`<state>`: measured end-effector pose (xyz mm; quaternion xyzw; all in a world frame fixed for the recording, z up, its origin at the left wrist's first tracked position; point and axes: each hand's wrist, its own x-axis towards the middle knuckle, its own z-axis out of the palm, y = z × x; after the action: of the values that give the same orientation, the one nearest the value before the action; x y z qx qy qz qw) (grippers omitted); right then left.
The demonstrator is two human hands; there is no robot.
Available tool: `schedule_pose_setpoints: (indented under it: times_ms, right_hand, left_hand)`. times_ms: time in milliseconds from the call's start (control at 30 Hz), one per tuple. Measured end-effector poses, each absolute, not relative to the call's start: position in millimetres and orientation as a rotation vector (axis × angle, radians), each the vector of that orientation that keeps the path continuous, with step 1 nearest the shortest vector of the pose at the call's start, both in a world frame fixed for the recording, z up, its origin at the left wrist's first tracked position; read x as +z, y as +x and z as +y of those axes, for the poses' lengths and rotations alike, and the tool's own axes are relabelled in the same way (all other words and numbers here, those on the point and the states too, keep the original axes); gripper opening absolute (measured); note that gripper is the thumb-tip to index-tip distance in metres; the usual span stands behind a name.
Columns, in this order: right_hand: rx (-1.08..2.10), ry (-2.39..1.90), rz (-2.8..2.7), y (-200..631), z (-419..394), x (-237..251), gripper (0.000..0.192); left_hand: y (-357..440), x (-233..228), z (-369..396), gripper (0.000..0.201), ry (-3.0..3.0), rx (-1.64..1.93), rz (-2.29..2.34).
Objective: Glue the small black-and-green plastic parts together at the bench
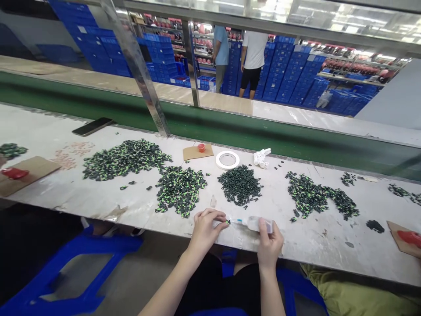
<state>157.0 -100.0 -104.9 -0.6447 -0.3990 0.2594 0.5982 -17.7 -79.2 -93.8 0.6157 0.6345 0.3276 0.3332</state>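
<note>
1. The left hand (206, 228) pinches a small green-and-black piece (226, 223) between thumb and fingertips, the fingers curled closed around it, so that it sits steady right at the tip of the bottle.
2. The right hand (269, 243) is wrapped shut around a small clear squeeze bottle (255, 224), held nearly level with its blue nozzle (237, 221) pointing leftward at the piece; the level hold appears to let the tip meet the piece squarely.
3. Both hands rest at the near edge of the work table (315, 245), wrists low and forearms coming up from below, seemingly braced for fine work.
4. Just beyond the hands lie heaps of the same small pieces: one pile straight ahead (240, 185), one ahead to the left (179, 189), a larger spread farther left (123, 159), another to the right (317, 195). Sorted heaps within reach seem to keep stock apart.
5. Past the middle pile sit a roll of tape (227, 159), a crumpled tissue (262, 158) and a red cap on a card (201, 148).
6. Far left lies a phone (92, 126).
</note>
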Motion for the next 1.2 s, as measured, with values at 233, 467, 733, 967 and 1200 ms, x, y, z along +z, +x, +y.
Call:
schedule_pose_setpoints:
  times_ms: [233, 467, 733, 967, 1200]
  right_hand:
    - [0.523, -1.454, -0.624, 177.3, -81.9, -103.3, 0.046]
    - [0.676, -1.550, -0.746, 173.7, -53.5, -97.3, 0.070]
    - [0.180, -1.711, -1.039, 164.1, -75.9, -93.8, 0.071]
    - [0.680, -1.386, -1.294, 138.4, -101.2, -103.4, 0.036]
    - [0.953, -1.362, -1.289, 131.5, -92.3, -107.2, 0.027]
  left_hand:
    - [-16.6, -73.8, -53.9, 0.011, 1.676, 0.773, 1.639]
    - [1.3, -71.9, -20.6, 0.011, 1.832, 0.671, 1.823]
    - [-0.4, -79.4, -22.6, 0.012, 1.880, 0.648, 1.745]
    - [-1.2, -77.4, -52.7, 0.018, 1.866, 0.762, 1.477]
    - [-13.3, -82.1, -71.1, 0.014, 1.833, 0.785, 1.418]
